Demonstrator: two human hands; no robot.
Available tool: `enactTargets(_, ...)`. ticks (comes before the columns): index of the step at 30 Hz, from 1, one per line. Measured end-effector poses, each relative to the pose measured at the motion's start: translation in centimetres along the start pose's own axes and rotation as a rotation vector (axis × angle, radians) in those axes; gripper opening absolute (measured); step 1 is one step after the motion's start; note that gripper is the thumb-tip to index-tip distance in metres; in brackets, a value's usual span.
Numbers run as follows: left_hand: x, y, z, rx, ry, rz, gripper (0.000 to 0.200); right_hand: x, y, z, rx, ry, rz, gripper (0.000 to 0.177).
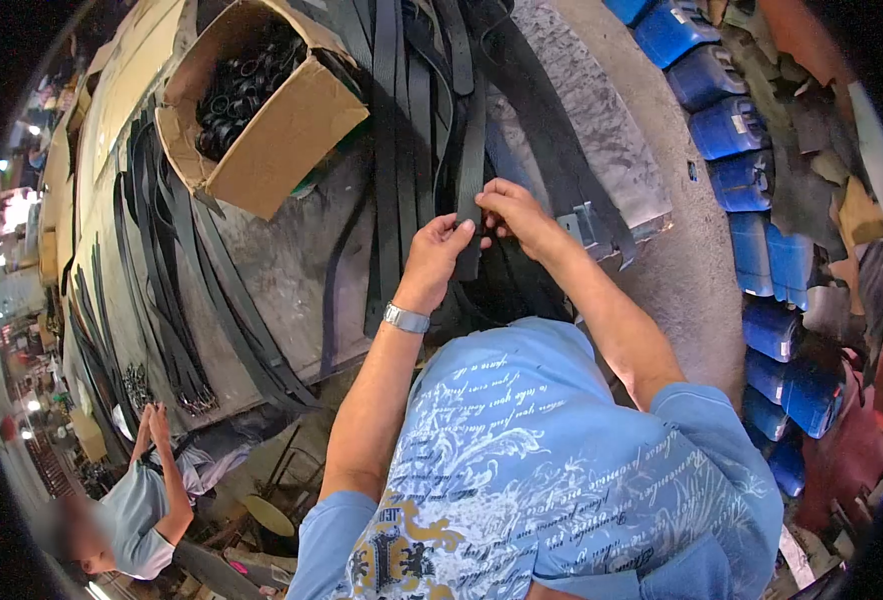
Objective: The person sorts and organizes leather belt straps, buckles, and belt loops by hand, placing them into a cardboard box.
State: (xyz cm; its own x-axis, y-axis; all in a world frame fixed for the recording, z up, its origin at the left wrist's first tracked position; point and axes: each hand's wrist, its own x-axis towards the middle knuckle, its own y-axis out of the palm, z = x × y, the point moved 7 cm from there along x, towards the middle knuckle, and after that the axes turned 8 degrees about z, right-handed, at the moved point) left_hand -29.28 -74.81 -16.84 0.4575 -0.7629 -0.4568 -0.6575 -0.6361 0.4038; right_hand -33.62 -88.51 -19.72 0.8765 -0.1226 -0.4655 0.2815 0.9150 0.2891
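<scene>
Near the table's front edge, my left hand [436,258] is closed on a dark strap [470,150], its thumb lying on the strap's left side. My right hand [512,212] pinches at the same strap from the right, close to my left fingertips. The strap's lower end hangs down past both hands toward my shirt. More long black straps [390,150] lie side by side to the left of my hands. A wide dark strip [552,130] runs down to the right of them.
An open cardboard box [287,135] of black loops stands at the upper left. Bundles of thin straps [162,260] lie left of it. A co-worker [147,510] is at the lower left. Blue containers [727,125] line the right side. A metal piece [584,228] sits at the table's corner.
</scene>
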Motion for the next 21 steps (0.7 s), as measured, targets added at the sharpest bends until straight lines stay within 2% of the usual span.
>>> enactTargets(5,1.2,-1.5,0.8,0.042,0.041,-0.120,0.037,-0.9,1.1,-0.4,-0.002,0.038,0.035,0.016)
enactTargets(8,-0.5,-1.8,-0.1,0.217,0.068,-0.048,0.033,-2.0,2.6,-0.2,0.051,0.087,0.107,0.018)
enactTargets(9,-2.3,-0.8,-1.2,0.145,0.000,0.008,0.029,-1.8,2.6,-0.3,0.047,0.093,0.072,0.021)
enactTargets(10,-3.9,-1.0,-1.6,0.231,-0.007,0.018,0.026,-1.3,2.7,0.2,0.068,0.061,0.072,0.020)
enactTargets(12,-7.1,-2.4,-0.7,0.318,-0.099,0.070,0.032,0.8,4.1,1.1,0.127,0.000,0.104,0.020)
enactTargets(18,-12.7,-5.0,-2.1,0.136,-0.036,0.095,0.057,3.6,8.5,0.2,0.061,0.089,0.198,0.023)
enactTargets(21,-13.4,-6.4,-1.8,0.011,-0.014,0.082,0.057,4.0,9.7,0.1,0.048,0.103,0.212,0.023)
